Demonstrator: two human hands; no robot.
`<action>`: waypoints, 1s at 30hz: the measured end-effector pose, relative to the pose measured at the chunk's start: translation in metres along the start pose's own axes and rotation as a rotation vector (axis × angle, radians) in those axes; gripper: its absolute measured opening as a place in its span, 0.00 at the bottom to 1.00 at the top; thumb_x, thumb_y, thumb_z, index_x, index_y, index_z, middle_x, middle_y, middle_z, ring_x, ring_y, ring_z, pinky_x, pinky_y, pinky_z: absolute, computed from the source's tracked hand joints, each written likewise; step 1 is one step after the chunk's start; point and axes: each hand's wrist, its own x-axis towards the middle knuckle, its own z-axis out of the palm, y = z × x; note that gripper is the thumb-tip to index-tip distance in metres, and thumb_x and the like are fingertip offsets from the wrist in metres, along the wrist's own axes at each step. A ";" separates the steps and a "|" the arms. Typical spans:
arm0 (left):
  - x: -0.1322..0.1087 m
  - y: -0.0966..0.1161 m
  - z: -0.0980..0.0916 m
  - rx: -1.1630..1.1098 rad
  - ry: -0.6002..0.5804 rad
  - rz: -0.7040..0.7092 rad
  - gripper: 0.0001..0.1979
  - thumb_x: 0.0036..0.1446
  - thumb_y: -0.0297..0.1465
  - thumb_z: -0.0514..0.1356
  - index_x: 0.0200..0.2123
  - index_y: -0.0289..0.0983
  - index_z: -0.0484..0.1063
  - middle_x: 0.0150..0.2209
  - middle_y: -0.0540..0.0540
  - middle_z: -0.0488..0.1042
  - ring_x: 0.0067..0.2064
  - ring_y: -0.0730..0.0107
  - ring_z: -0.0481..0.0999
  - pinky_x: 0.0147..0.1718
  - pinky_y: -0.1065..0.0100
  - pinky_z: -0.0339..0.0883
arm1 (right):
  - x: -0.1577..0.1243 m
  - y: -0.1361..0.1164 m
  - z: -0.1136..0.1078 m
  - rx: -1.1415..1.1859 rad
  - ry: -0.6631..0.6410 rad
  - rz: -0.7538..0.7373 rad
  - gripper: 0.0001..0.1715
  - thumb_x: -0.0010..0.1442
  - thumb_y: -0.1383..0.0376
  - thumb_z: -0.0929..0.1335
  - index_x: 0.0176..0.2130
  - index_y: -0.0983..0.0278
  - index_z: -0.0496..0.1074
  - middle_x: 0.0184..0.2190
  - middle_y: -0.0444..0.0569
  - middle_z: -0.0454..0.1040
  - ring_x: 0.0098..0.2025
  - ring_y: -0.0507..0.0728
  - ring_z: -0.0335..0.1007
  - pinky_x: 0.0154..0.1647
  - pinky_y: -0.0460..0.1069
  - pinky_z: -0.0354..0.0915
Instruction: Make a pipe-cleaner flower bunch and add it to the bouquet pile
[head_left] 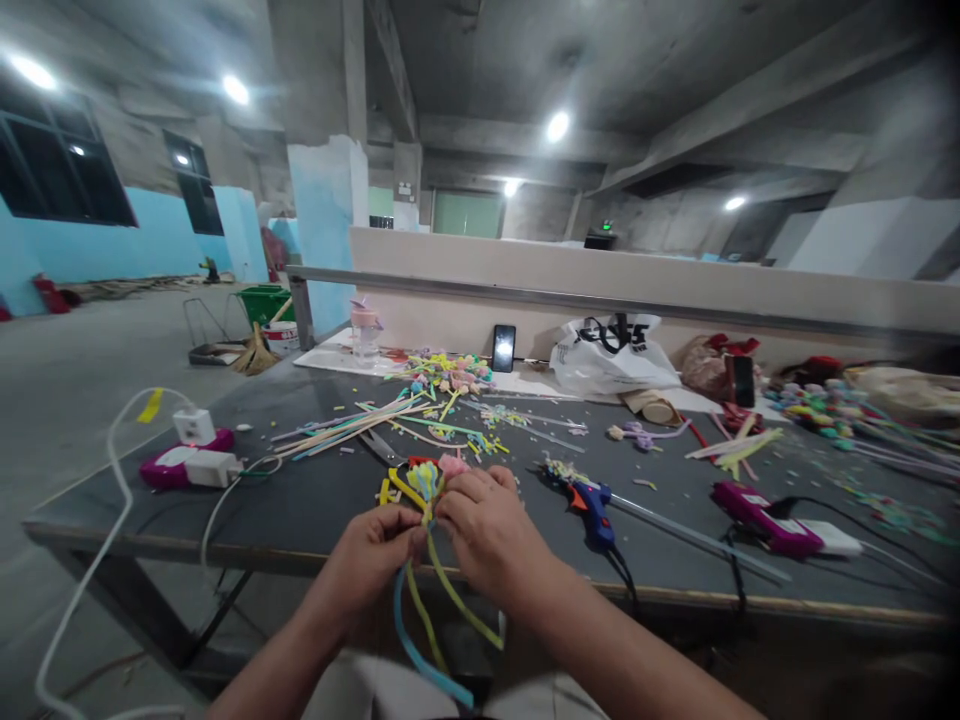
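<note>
My left hand (379,550) is closed in a pinch on a small bunch of pipe-cleaner flowers (425,482) with yellow, pale blue and pink heads. Its yellow and blue stems (424,665) hang down past the table's front edge. From the other side my right hand (484,530) is closed on the same bunch, its fingers curled around the pink head and upper stems. Just behind the bunch lie scissors (381,450) and yellow pieces (387,492). To the right of my hands rests a blue glue gun (594,512) with a long clear glue stick (690,535).
Loose pipe cleaners (356,425) and a pile of fuzzy flowers (454,372) cover the middle of the table. A phone (504,348), a bottle (366,335) and a white bag (611,355) stand at the back. Purple power strips (176,465) with cords lie at both sides.
</note>
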 end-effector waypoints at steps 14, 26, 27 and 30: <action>-0.004 -0.016 -0.002 -0.196 0.099 -0.064 0.10 0.40 0.33 0.65 0.25 0.33 0.69 0.18 0.53 0.69 0.20 0.78 0.66 0.22 0.75 0.59 | -0.039 -0.007 0.036 0.896 0.177 0.622 0.03 0.49 0.67 0.66 0.27 0.65 0.65 0.26 0.45 0.67 0.30 0.53 0.62 0.33 0.48 0.58; -0.005 -0.021 0.009 -0.293 0.028 -0.096 0.11 0.36 0.32 0.67 0.22 0.31 0.72 0.20 0.50 0.72 0.23 0.77 0.68 0.26 0.75 0.61 | -0.023 -0.019 0.047 1.859 0.134 0.938 0.13 0.38 0.67 0.74 0.28 0.70 0.72 0.20 0.45 0.71 0.20 0.49 0.65 0.25 0.44 0.59; -0.005 -0.022 0.009 -0.297 0.012 -0.095 0.11 0.36 0.32 0.67 0.23 0.32 0.72 0.20 0.50 0.72 0.23 0.77 0.68 0.27 0.74 0.61 | -0.023 -0.020 0.048 1.883 0.142 0.948 0.13 0.38 0.68 0.74 0.27 0.70 0.72 0.19 0.46 0.71 0.20 0.49 0.65 0.25 0.45 0.60; -0.007 -0.025 0.009 -0.293 0.003 -0.114 0.11 0.39 0.33 0.65 0.27 0.33 0.72 0.22 0.50 0.72 0.24 0.76 0.69 0.28 0.72 0.62 | -0.024 -0.023 0.048 1.958 0.187 0.940 0.13 0.39 0.68 0.73 0.28 0.69 0.71 0.18 0.45 0.72 0.20 0.51 0.66 0.25 0.47 0.61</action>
